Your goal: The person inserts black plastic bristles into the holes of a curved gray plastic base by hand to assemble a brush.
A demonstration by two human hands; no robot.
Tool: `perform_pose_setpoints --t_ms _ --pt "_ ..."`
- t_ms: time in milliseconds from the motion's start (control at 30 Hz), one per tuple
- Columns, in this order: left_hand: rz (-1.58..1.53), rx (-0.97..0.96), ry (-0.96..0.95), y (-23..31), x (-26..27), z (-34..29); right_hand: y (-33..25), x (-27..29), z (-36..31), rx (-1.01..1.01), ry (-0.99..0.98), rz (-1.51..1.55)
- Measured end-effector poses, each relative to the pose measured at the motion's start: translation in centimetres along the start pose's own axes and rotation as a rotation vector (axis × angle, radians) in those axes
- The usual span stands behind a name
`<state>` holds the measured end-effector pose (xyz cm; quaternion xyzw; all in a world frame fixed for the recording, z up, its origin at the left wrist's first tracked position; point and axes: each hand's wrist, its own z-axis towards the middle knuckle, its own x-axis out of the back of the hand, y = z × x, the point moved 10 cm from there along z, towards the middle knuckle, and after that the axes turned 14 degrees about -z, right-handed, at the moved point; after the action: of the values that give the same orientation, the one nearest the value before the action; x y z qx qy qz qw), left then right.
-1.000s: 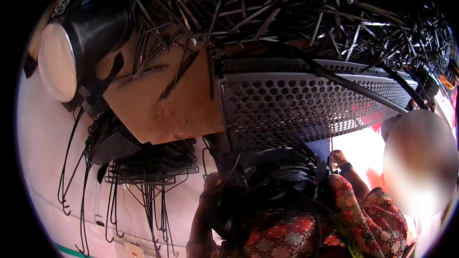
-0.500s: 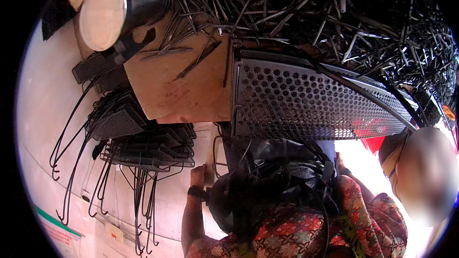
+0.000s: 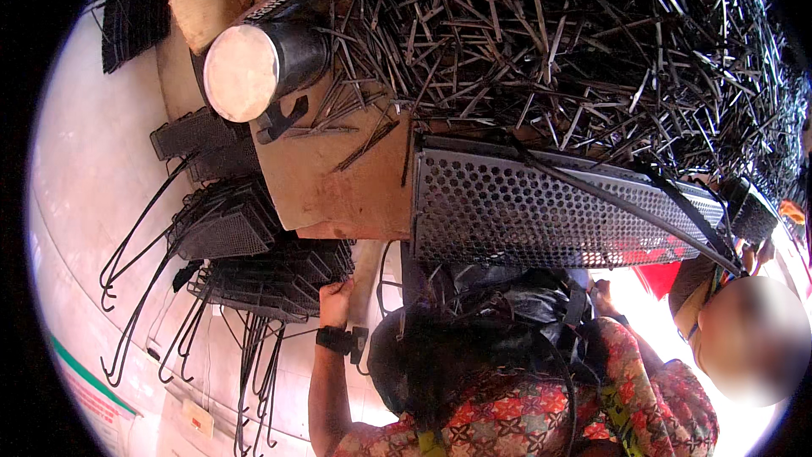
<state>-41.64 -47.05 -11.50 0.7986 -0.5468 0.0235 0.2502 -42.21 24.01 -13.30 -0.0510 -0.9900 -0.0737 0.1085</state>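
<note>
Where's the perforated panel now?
In the head view, the perforated panel spans centre to right, with the brown board at its left end, dark strips above and the right hand below.

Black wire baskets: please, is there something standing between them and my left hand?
Nothing visible stands between your left hand and the black wire baskets. In the picture, the hand is close by their lower right edge; I cannot tell whether it touches them.
</note>
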Motion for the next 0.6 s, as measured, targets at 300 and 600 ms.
perform_pose_setpoints --t_ms 300,600 --pt "-0.132 -0.030 0.023 -1.2 -0.1 -0.7 -1.0 -1.6 3.4 0.093 0.062 -0.122" --pt "-0.083 -0.088 -0.025 -1.3 0.2 -1.1 -1.5 -4.4 5.4 0.212 0.281 -0.289"
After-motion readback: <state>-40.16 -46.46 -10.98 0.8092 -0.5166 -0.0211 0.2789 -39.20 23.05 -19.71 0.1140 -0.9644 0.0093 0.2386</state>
